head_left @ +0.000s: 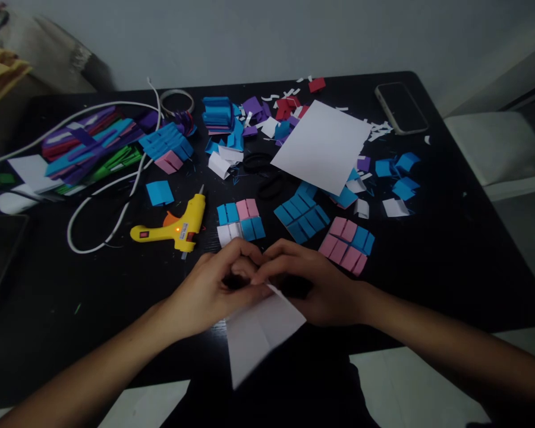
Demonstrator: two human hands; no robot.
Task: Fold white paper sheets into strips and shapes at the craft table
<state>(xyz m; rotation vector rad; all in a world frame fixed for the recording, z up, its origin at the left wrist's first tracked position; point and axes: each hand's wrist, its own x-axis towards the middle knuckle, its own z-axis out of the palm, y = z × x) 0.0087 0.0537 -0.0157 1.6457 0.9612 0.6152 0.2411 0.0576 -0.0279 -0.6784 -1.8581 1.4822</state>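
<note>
A creased sheet of white paper [263, 333] is pinched at its upper corner between both hands, over the table's front edge. My left hand [218, 291] is closed on it, the thumb lying along its top. From the other side my right hand [312, 276] grips the same corner, fingertips touching those of my left hand. Just beyond my fingers lie a blue, pink and white folded-paper block [241, 220], a blue block [302, 214] and a pink and blue block [348, 245]. A yellow glue gun [173, 229] with an orange light rests on its side to the left.
A white square sheet [323, 145] covers part of black scissors [261, 169] and paper scraps. A phone [401, 108] lies at the back right. White cable [138, 172] loops near bundled coloured paper strips [91, 145]. A dark device [0, 255] sits at the left edge.
</note>
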